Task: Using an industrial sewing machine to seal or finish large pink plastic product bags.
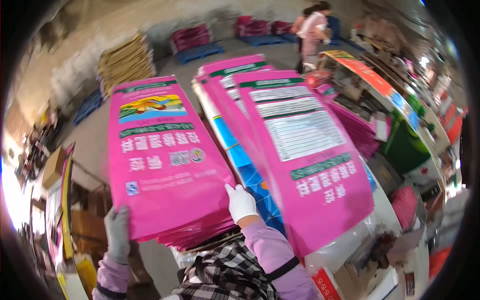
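Grey-gloved, the left hand sits at the left near corner of a pink printed bag, its grip too hidden to tell, while the white-gloved right hand pinches the right near edge, probably to steady this topmost bag over the pink layers beneath. Both forearms reach forward from the near side, the right slanting leftward, the left more upright. Just right lies another pink stack, perhaps for easy reach; far off, magenta bundles rest on blue pallets, likely for easier lifting.
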The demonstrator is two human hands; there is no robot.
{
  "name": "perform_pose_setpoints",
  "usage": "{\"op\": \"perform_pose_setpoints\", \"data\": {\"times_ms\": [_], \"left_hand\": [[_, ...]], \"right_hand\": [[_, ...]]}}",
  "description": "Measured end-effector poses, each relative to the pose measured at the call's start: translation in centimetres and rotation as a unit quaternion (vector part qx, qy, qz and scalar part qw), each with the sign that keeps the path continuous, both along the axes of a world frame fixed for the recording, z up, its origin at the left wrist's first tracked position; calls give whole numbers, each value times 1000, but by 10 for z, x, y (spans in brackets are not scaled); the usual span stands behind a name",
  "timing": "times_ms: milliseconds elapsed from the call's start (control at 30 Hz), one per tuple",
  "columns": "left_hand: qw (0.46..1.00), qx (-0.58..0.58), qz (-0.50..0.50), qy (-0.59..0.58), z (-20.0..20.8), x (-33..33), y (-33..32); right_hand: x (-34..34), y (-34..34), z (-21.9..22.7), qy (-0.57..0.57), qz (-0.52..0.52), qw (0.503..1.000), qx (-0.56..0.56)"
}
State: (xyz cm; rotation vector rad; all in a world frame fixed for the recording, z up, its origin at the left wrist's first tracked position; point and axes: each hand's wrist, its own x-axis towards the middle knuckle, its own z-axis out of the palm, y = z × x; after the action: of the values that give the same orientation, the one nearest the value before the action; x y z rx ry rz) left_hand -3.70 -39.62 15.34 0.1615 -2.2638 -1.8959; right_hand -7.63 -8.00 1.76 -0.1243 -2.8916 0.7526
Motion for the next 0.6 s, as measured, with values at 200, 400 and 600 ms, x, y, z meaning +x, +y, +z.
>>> {"op": "perform_pose_setpoints", "data": {"times_ms": [200,400,600], "left_hand": [[976,93,21,-198,-84,19,-23],[972,41,-100,-207,-228,1,-27],[762,-609,-128,180,-102,-10,96]], "right_hand": [[41,-41,-70,-100,-37,956,272],[89,-12,-142,-137,-94,959,231],[180,-6,-64,-101,-13,982,-157]]}}
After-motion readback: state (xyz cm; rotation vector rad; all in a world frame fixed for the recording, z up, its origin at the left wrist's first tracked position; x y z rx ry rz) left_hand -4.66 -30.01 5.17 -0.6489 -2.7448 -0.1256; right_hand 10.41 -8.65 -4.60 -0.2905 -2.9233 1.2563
